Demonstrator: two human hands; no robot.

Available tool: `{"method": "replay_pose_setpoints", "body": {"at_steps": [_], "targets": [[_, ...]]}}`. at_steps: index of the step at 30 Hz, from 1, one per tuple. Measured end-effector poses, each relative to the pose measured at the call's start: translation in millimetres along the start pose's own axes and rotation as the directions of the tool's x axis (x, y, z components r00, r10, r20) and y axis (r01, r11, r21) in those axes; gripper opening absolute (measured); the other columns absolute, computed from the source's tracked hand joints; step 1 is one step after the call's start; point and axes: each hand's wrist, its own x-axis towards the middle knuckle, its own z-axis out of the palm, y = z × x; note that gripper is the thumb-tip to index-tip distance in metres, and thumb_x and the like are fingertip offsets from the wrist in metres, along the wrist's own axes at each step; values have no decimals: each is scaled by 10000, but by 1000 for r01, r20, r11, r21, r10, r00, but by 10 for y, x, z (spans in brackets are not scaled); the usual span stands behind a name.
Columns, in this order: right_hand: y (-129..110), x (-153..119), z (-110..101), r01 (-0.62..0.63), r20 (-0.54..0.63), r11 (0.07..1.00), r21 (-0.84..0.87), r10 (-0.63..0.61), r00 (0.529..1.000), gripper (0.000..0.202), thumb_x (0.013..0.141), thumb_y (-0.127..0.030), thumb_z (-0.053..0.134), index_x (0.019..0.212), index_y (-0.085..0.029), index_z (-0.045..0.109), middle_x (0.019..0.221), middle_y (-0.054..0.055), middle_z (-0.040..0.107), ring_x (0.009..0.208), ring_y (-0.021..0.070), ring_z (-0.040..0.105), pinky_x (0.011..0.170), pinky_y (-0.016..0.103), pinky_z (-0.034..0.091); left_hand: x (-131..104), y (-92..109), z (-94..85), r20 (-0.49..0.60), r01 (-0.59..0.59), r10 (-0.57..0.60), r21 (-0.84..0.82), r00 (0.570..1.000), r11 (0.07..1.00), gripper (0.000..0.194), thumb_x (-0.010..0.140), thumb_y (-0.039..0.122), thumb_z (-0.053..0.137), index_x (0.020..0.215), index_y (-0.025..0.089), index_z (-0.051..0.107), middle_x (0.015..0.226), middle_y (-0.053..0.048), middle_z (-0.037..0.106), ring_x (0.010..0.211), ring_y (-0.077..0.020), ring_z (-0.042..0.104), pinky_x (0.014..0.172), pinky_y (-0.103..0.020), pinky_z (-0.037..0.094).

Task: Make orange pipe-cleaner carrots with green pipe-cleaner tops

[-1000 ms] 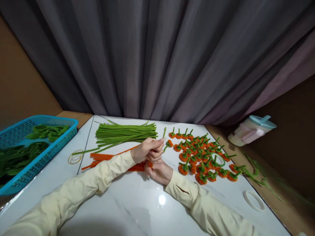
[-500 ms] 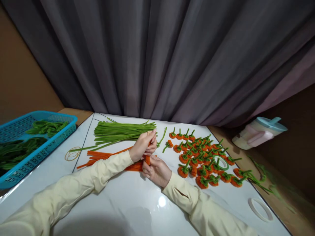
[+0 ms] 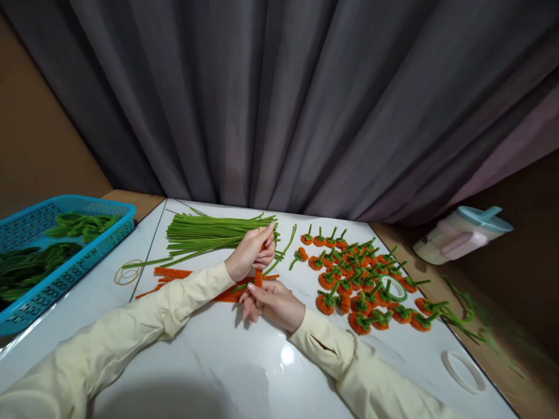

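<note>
Between my two hands is an orange pipe cleaner piece (image 3: pixel 259 278), folded or bundled and held upright. My left hand (image 3: pixel 252 250) is closed round its upper part. My right hand (image 3: pixel 275 302) pinches its lower end between thumb and finger, the other fingers spread below. Under my hands lies a pile of orange pipe cleaners (image 3: pixel 174 276), partly covered by my left sleeve. Behind them rests a thick bundle of green pipe cleaners (image 3: pixel 205 231). To the right stand many small orange pumpkins with green stems (image 3: pixel 326 302), made of pipe cleaner.
A blue basket (image 3: pixel 126 218) with green pipe cleaner shapes is at the left. Rubber bands (image 3: pixel 128 272) lie near it. A green-edged tape roll (image 3: pixel 395 288) sits among the pumpkins, a white ring (image 3: pixel 463 372) at front right. A lidded cup (image 3: pixel 458 235) stands at right.
My right hand's fingers have opened out below the thumb, and the hand has shifted slightly left. My left hand has moved a little left, still holding the orange piece.
</note>
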Motion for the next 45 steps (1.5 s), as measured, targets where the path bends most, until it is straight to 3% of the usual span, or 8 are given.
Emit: {"method": "replay_pose_setpoints", "body": {"at_steps": [9,15,22,25,29,37,41,45], "targets": [[82,13,-5,76,12,990,-121,-75,997,458,780,-522,503,702,-78,589,521,44,636,358,61,458,403,205,325,-28,-46,40,19,23,-24,21,1000,1000,409,778,483,504,561,175,345,338,96,271,257,-23,177,251,-115,130],[106,18,-2,99,7,987,-127,-99,995,481,777,-552,482,708,-86,578,518,39,632,365,76,486,416,215,343,2,-105,39,-36,-27,35,207,999,978,401,777,475,490,571,131,477,313,33,419,308,-111,469,337,-180,354],[112,11,-12,132,8,984,-119,-132,991,450,780,-532,493,753,-90,577,563,52,646,399,102,530,447,234,370,11,-196,-13,-19,12,-4,397,1000,918,455,794,507,440,715,83,585,419,-31,553,431,-144,568,383,-178,378],[118,27,-24,173,4,975,-142,-174,985,436,781,-515,499,730,-91,587,588,66,651,450,120,554,495,249,380,-36,-215,0,-42,4,18,470,999,883,466,795,504,442,758,72,615,524,-62,609,574,-172,613,460,-196,414],[129,47,-30,244,-69,949,-202,-262,963,388,776,-465,499,630,-114,575,549,48,625,462,114,532,528,250,380,-133,-278,16,-123,9,64,517,990,856,416,806,450,461,867,81,643,875,-117,664,844,-201,610,692,-258,461],[112,22,-1,180,-116,931,-317,-226,967,347,760,-306,460,471,-128,535,415,12,522,354,63,370,406,208,322,-259,-505,-89,-113,-1,56,437,992,899,411,778,435,508,926,76,641,933,-117,665,946,-223,591,885,-319,425],[86,8,15,167,-106,920,-355,-217,970,381,765,-335,439,463,-126,541,401,11,502,352,65,363,392,208,323,-259,-487,-144,-29,-6,23,481,999,877,440,798,446,477,953,66,634,941,-119,664,947,-221,593,884,-318,429],[56,-9,15,206,-141,881,-426,-289,947,376,780,-354,460,492,-129,549,440,1,506,424,73,427,468,210,359,-283,-363,-114,51,-12,-28,651,998,759,487,808,491,434,966,78,638,854,-99,679,643,-187,635,655,-293,504]]}}
